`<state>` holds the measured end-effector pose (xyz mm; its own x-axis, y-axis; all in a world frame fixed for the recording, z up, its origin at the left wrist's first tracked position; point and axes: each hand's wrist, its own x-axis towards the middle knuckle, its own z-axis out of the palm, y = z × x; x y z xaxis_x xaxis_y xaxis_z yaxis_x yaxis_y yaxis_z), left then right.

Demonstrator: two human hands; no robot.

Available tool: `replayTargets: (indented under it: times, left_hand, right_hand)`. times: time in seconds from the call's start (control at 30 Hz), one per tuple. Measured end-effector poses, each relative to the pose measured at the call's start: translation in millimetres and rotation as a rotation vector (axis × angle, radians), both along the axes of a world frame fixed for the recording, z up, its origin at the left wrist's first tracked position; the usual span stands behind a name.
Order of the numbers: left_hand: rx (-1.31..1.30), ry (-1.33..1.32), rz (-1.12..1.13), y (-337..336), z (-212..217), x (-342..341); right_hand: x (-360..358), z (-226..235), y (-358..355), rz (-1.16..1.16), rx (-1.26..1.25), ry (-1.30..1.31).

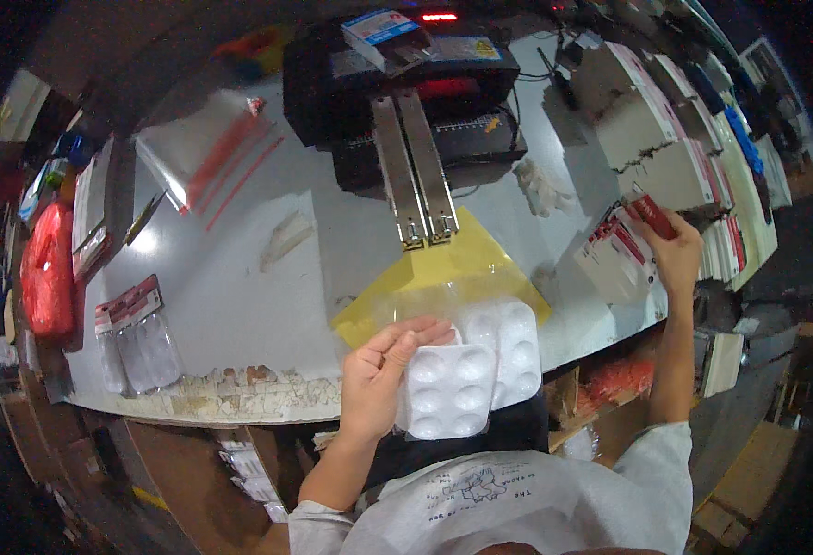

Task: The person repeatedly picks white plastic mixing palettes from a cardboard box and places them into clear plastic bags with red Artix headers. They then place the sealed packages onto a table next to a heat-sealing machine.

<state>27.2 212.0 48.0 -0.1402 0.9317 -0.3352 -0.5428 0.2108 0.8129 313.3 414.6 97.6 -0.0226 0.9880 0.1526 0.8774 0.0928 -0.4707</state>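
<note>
My left hand (383,372) is closed on the edge of a white palette (451,393) with round wells, in front of the table's edge. Behind it is a second white palette (519,356), overlapped by the first; clear film seems to lie around them. Over at the right, my right hand (676,252) pinches a small red card (651,218). It is just above a pile of red-and-white cards (613,254). A yellow sheet (448,268) spreads under the end of two metal rails (414,171), just beyond the palettes.
A black machine (318,92) carries the rails. Clear bags with red stripes (184,157) lie at the far left, and packaged palettes (138,338) near the left front. Stacked cards (651,120) fill the right side. A glove-like item (543,188) lies right of the rails.
</note>
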Motion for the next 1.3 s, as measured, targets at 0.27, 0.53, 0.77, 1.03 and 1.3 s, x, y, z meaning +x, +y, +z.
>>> replayTargets:
  times: [0.27, 0.53, 0.77, 1.03, 1.3]
  left_hand:
    - [0.008, 0.442, -0.038, -5.8, 6.6, -0.1]
    - [-0.085, 0.589, 0.071, -3.1, -3.4, -2.5]
    - [-0.015, 0.719, 0.14, -3.5, 2.4, 4.2]
    - [-0.126, 0.577, 0.383, -6.7, -8.3, 10.3]
    - [-0.202, 0.59, 0.359, -8.1, -6.5, 14.6]
  right_hand:
    - [-131.3, 9.4, -67.3, 0.679, -0.552, 0.403]
    - [-148.0, 0.4, -57.7, 0.77, -0.659, 0.313]
    - [-144.6, -12.4, -55.9, 0.843, -0.373, 0.41]
    - [-106.0, -25.9, -59.0, 0.58, -1.053, 0.633]
    - [-99.8, -33.5, -76.1, 0.528, -1.144, 0.898]
